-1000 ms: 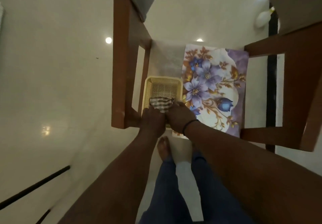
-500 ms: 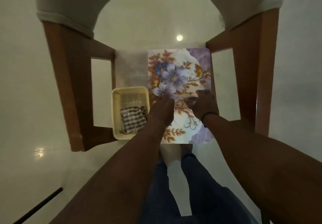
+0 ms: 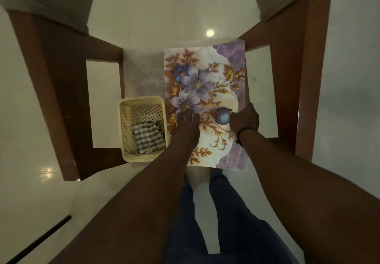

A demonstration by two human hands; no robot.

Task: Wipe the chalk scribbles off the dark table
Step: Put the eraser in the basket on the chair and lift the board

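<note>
A floral mat (image 3: 207, 74) with purple flowers lies on the table top, whose bare part (image 3: 144, 72) to the left of the mat looks hazy and smudged. My left hand (image 3: 186, 125) lies flat on the mat with straight fingers, near its left edge. At the mat's right edge my right hand (image 3: 244, 120) has its fingers curled over that edge. A striped grey and white cloth (image 3: 148, 138) sits crumpled in a cream plastic basket (image 3: 123, 124) to the left of the mat. Neither hand touches the cloth.
Brown wooden frame pieces (image 3: 57, 99) flank the table top on the left, and another frame piece (image 3: 296, 91) stands on the right. Pale glossy floor shows below, with my legs in blue trousers (image 3: 222, 222). A dark strip (image 3: 41, 237) crosses the floor at lower left.
Both hands left the cloth in the basket and moved onto the floral mat. Since half a second ago my right hand has slid right to the mat's edge.
</note>
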